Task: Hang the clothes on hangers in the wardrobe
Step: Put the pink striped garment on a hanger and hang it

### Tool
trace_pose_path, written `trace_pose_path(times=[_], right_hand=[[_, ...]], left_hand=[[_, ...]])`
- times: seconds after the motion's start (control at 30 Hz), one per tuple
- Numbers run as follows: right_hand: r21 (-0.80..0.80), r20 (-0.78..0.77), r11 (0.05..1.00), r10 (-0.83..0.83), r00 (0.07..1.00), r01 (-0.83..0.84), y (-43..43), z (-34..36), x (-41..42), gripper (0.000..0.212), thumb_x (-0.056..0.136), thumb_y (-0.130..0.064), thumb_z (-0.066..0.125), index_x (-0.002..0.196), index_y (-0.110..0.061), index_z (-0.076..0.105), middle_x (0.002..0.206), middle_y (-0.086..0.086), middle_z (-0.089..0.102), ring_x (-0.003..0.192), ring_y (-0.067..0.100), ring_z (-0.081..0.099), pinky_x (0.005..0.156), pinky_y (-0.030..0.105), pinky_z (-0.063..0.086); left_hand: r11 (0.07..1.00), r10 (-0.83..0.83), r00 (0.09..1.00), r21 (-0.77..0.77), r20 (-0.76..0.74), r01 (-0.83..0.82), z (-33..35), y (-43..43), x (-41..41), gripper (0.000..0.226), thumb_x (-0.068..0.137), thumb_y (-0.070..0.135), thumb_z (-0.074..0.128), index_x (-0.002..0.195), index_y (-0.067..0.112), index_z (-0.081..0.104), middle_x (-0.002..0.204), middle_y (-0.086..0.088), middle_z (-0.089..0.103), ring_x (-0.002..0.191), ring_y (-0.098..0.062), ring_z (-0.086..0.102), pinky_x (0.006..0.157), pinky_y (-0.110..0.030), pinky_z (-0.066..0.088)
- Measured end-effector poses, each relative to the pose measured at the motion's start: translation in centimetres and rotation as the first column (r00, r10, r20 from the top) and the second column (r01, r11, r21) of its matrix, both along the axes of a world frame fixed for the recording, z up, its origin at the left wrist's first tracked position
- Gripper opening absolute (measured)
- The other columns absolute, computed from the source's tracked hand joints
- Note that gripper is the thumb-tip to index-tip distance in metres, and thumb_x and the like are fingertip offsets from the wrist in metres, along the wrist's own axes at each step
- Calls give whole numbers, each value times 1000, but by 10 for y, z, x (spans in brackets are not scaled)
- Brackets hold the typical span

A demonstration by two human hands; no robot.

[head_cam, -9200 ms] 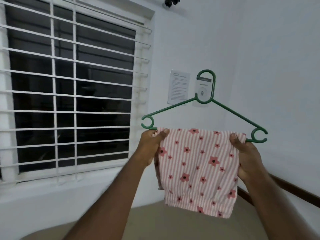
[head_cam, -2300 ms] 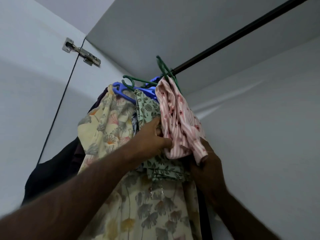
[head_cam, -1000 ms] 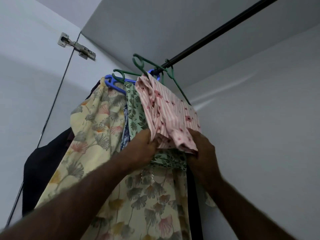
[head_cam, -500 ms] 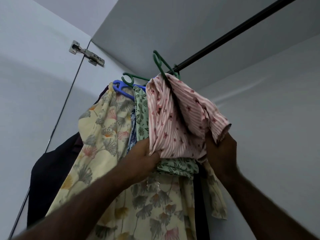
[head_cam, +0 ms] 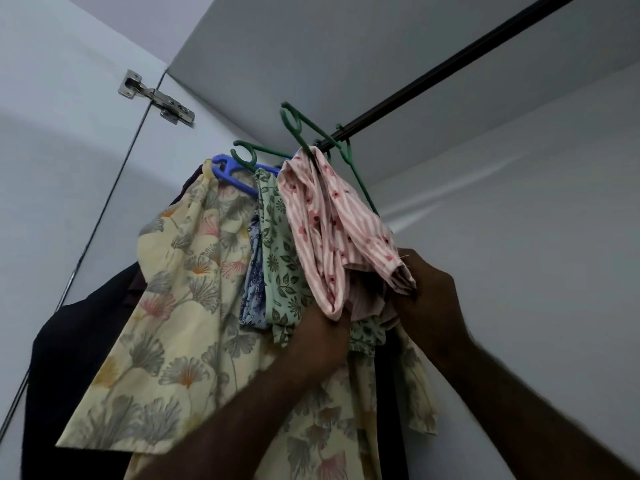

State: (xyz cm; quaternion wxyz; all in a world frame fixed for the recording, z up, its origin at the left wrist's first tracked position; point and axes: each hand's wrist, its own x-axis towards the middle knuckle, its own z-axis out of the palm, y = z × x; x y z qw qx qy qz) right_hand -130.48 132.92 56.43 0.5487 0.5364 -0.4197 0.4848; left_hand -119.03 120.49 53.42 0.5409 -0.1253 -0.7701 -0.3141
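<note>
Pink striped cloth (head_cam: 332,230) with small red flowers is seen from below in the head view, draped over a green hanger (head_cam: 362,185) whose hook is caught on the black wardrobe rod (head_cam: 450,70). The hanger is tilted, with one end loop raised to the left of the rod and one arm sloping down to the right along the edge of the cloth. The lower end of the cloth is bunched between both hands. Its bottom fold is gripped by the left hand (head_cam: 318,337), raised from below with the fingers curled up into the fabric. The lower right corner is pinched by the right hand (head_cam: 426,296), which is set just to the right of the left hand, the two kept close but not touching.

Just left of the pink cloth, other garments are hung tightly together on the same rod: a green leaf-print garment (head_cam: 280,258) touching it, then a narrow blue patterned one (head_cam: 254,282), then a wide yellow floral garment (head_cam: 180,306) carried on a blue hanger (head_cam: 232,174). A second green hanger end (head_cam: 249,155) is seen above the blue one. A dark garment (head_cam: 76,341) is hung furthest left. A metal hinge (head_cam: 156,98) is fixed at the top of the white wardrobe door (head_cam: 52,168)
</note>
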Motion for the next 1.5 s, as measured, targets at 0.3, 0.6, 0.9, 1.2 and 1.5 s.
trace_pose_path(times=[0.3,0.6,0.9,1.2,1.5], right_hand=[[146,-178,925,-323,929,350,-20,-11,4,48,85,-26,53,129,-8,61,124,7,65,113,26,62,91,47,50],[-154,449,963,269,852,-223,-9,-29,-7,32,92,-29,63,124,-28,61,126,-7,62,117,8,57,98,26,45],[-288,720,515,672,173,-807,-1,-4,-10,40,96,-43,59,119,-11,70,113,11,74,105,28,70,91,46,55],[-165,684,665,609,401,-729,2,-23,-10,30,104,-33,47,107,-21,74,99,7,77,89,25,75,77,40,60],[-96,699,674,570,432,-732,8,-43,-23,33,100,-33,46,104,-10,69,86,13,77,69,22,73,53,25,54]], left_hand=[[918,-386,922,106,29,381,-2,14,10,39,77,30,71,115,30,67,117,6,70,111,-11,64,100,-36,48],[650,-482,829,520,-284,555,8,14,17,25,100,14,51,123,25,50,115,-6,67,99,-25,69,80,-39,60],[718,-484,873,595,54,361,1,20,34,49,101,47,38,122,6,57,96,-20,74,82,-33,73,60,-37,61],[163,537,502,-501,-678,-850,-1,24,12,87,62,43,77,138,14,45,141,-15,50,132,-35,46,106,-55,38],[-60,533,367,-466,-762,-883,52,34,-1,26,61,33,79,80,19,67,68,-1,62,63,-28,60,63,-35,41]])
